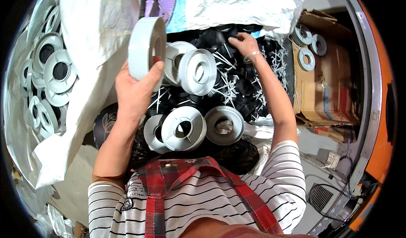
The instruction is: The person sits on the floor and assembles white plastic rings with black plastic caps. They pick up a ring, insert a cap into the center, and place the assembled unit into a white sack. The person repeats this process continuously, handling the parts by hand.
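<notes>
My left hand (136, 90) grips a grey plastic spool (146, 47) held up on edge, thumb over its rim. My right hand (244, 43) reaches far forward into a heap of black round parts (220, 39) and thin white plastic sticks (230, 86), fingers curled on a black piece; whether it grips the piece is unclear. Several finished grey spools lie between the arms: two near the left hand (196, 71) and three closer to my chest (184, 128).
A white woven sack (89, 35) at the left holds many grey spools (57, 71). A cardboard box (327, 81) at the right carries three grey rings (305, 58). More white sacking (237, 3) lies beyond the heap. An orange curved rim (378, 111) runs along the right.
</notes>
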Available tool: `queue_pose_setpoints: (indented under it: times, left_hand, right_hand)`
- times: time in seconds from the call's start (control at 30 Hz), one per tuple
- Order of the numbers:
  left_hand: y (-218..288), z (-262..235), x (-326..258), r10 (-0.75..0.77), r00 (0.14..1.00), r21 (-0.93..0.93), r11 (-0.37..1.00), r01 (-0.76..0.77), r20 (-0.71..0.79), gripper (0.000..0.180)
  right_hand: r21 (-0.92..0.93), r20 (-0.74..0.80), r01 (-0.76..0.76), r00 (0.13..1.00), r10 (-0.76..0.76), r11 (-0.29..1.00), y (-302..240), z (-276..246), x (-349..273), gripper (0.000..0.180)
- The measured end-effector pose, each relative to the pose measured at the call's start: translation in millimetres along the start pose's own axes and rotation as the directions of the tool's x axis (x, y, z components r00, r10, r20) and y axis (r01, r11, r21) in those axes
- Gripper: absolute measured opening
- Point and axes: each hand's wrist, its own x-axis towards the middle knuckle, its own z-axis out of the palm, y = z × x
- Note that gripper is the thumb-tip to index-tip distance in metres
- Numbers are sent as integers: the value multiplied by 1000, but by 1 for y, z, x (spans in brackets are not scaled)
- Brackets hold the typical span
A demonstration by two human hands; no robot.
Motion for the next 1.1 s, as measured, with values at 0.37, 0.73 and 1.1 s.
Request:
queue_pose_setpoints:
  times: [0.37,0.73,1.1]
  left_hand:
    - [4,-4,14,51,998,17,999,-52,45,22]
    - [-8,-17,4,58,995,-1,998,-58,84,36]
    - [7,-47,-65,-108,863,-515,763,390,493,40]
  right_hand:
    - [238,-175,292,951,-255,926,-32,85,7,47]
    - [-31,-156,314,936,-315,949,-102,35,-131,39]
    - [358,36,254,958,-285,898,-220,-44,-208,55]
